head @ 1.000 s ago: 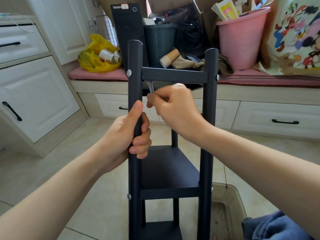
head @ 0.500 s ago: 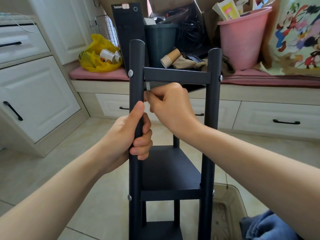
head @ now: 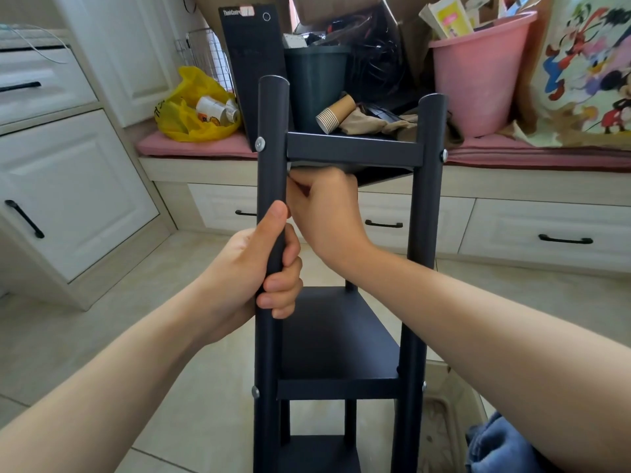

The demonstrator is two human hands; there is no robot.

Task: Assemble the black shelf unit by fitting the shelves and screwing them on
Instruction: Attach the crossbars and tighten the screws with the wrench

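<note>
A black shelf unit [head: 338, 336] stands upright on the tiled floor in front of a far bench, with three shelves fitted between its posts. The left hand [head: 252, 268] is wrapped around the near left post [head: 271, 186], thumb up. The right hand [head: 327, 213] is tucked just under the top shelf [head: 353, 150], fingers curled and pinching what seems to be a small key [head: 290, 170], nearly hidden against the post's inner face. A screw [head: 260, 143] shows on the post's outer side at that joint. Tightening here likely calls for short turns with the key seated square, the left hand bracing the post so the frame does not twist. On the bench behind, a pink bucket [head: 478, 80] at right holds cartons and papers. A dark bin [head: 314, 83] sits at centre, its contents unclear. A yellow bag [head: 191, 117] at left holds cups or bottles, and a stack of paper cups [head: 334, 114] lies on its side by the bin.
</note>
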